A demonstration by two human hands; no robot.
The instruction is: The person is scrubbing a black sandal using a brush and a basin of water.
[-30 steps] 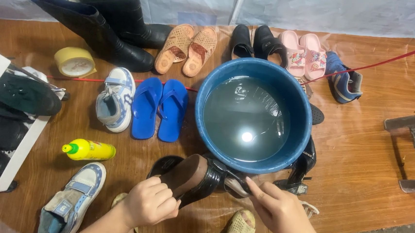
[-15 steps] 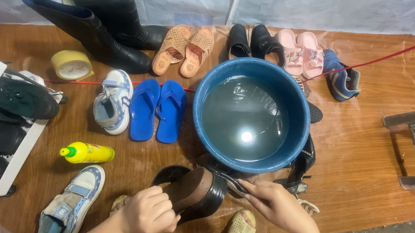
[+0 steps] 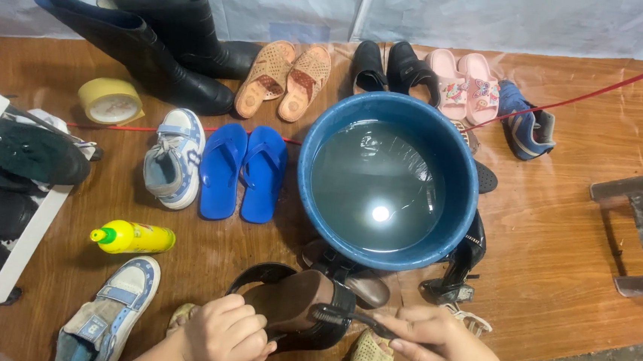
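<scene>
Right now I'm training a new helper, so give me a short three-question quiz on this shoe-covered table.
1. True or false: the blue basin holds water.
2. What does the left hand grip?
A. the yellow bottle
B. the brown and black sandal
C. the blue flip-flops
3. Fill in: the right hand pinches the sandal's black ____.

Key:
1. True; its surface reflects a light.
2. B
3. strap
</scene>
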